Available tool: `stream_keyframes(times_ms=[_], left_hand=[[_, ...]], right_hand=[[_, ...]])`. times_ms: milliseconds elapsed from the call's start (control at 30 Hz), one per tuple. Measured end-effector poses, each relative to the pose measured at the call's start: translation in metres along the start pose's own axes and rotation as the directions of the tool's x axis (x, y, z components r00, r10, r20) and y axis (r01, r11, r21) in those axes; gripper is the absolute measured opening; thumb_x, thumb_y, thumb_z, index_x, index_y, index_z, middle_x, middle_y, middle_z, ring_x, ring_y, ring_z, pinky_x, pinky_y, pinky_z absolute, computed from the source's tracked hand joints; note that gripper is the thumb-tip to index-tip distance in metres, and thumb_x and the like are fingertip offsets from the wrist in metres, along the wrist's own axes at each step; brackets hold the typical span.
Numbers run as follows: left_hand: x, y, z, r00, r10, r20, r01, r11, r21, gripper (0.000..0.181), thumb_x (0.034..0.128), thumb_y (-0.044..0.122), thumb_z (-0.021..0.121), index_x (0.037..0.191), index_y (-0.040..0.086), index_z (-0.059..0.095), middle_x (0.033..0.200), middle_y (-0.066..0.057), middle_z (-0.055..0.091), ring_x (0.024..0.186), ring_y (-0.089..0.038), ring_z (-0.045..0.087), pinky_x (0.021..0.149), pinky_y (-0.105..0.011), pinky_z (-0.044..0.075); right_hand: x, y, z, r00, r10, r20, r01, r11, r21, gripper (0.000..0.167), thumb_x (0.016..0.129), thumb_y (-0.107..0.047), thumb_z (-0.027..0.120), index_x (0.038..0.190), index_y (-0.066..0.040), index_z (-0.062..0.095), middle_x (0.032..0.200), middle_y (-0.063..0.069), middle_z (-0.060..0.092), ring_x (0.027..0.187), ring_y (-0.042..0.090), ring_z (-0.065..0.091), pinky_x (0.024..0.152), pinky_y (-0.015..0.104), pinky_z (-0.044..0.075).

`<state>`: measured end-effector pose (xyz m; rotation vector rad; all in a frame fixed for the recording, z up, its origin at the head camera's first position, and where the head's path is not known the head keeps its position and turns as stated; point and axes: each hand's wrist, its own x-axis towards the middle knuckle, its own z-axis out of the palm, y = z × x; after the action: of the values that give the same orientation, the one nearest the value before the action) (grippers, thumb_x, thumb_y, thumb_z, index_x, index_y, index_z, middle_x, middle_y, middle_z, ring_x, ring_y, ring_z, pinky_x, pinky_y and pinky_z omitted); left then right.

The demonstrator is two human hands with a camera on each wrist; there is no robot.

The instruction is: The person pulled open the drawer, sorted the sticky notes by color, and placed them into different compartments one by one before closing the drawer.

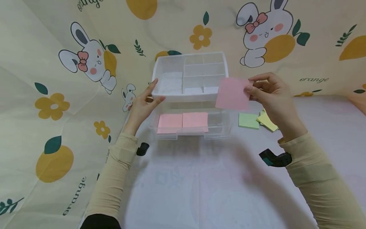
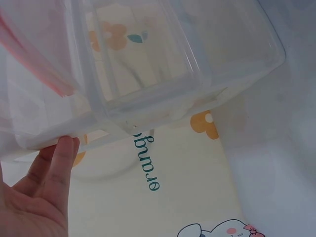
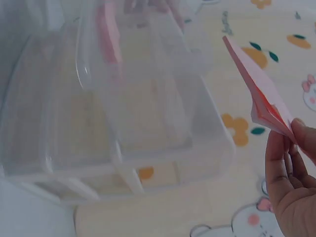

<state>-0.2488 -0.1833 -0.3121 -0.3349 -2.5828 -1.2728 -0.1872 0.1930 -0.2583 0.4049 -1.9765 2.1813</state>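
My left hand [image 1: 140,111] grips the front left corner of a white tabletop drawer organizer [image 1: 188,98], its thumb on the front. In the left wrist view, that hand's fingertips [image 2: 65,145] touch the edge of the clear plastic. A clear drawer [image 1: 218,132] stands pulled out below the top tray. Two pink sticky note pads [image 1: 170,123] lie side by side in it. My right hand [image 1: 271,95] pinches another pink sticky note pad [image 1: 233,93] by its right edge, in front of the organizer's right side. Seen edge-on in the right wrist view, the held pad [image 3: 261,94] has slightly spread sheets.
Right of the drawer, a green sticky note pad [image 1: 248,121] and overlapping yellow-green pads [image 1: 267,121] lie on the white table [image 1: 183,184]. The organizer's top tray has several divided compartments. A patterned cloth [image 1: 171,35] with rabbits and oranges covers the back and left.
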Motion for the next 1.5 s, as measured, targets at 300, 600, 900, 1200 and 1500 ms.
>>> stream_keyframes(times_ms=[300,600,900,1200,1500], left_hand=[[0.001,-0.001,-0.001,1.0,-0.006,0.003,0.006,1.0,0.0,0.064,0.0785,0.056,0.064,0.132,0.062,0.029,0.144,0.0,0.044,0.095,-0.019,0.06,0.078,-0.036,0.051],[0.001,-0.003,-0.001,1.0,0.009,0.002,-0.009,1.0,0.013,0.064,0.0787,0.057,0.063,0.133,0.062,0.028,0.146,0.0,0.042,0.096,-0.02,0.06,0.079,-0.037,0.051],[0.003,-0.004,0.0,1.0,0.007,0.002,-0.007,1.0,0.012,0.064,0.0786,0.058,0.063,0.133,0.062,0.028,0.145,0.002,0.043,0.095,-0.02,0.06,0.078,-0.036,0.051],[0.004,-0.005,0.0,1.0,0.014,-0.004,-0.014,1.0,0.014,0.064,0.0788,0.058,0.063,0.133,0.061,0.028,0.145,-0.001,0.044,0.094,-0.021,0.061,0.077,-0.037,0.051],[0.004,-0.006,0.0,1.0,0.011,-0.005,-0.011,1.0,0.009,0.064,0.0787,0.057,0.063,0.132,0.062,0.028,0.143,-0.001,0.045,0.093,-0.021,0.061,0.077,-0.037,0.051]], right_hand=[[0.009,0.014,0.025,0.993,0.077,0.086,-0.045,0.942,-0.332,0.024,0.09,-0.014,0.061,0.113,-0.008,0.057,0.086,-0.008,0.065,0.075,0.008,0.067,0.071,0.017,0.055],[0.011,0.032,0.037,0.99,0.115,0.083,-0.043,0.797,-0.602,0.023,0.089,-0.021,0.063,0.11,-0.011,0.062,0.076,-0.012,0.064,0.074,0.008,0.057,0.069,0.02,0.046],[0.007,0.038,0.041,0.974,0.149,0.169,0.011,0.719,-0.695,0.023,0.089,-0.021,0.062,0.112,-0.015,0.064,0.087,0.007,0.065,0.073,0.016,0.052,0.06,0.024,0.042],[0.006,0.039,0.041,0.978,0.055,0.201,0.114,0.665,-0.738,0.015,0.089,-0.017,0.061,0.099,-0.009,0.068,0.098,0.006,0.061,0.068,0.018,0.049,0.053,0.023,0.039],[0.001,0.037,0.044,0.982,0.018,0.188,0.126,0.681,-0.721,0.019,0.09,-0.025,0.061,0.1,-0.011,0.069,0.093,0.006,0.063,0.064,0.014,0.047,0.052,0.022,0.037]])
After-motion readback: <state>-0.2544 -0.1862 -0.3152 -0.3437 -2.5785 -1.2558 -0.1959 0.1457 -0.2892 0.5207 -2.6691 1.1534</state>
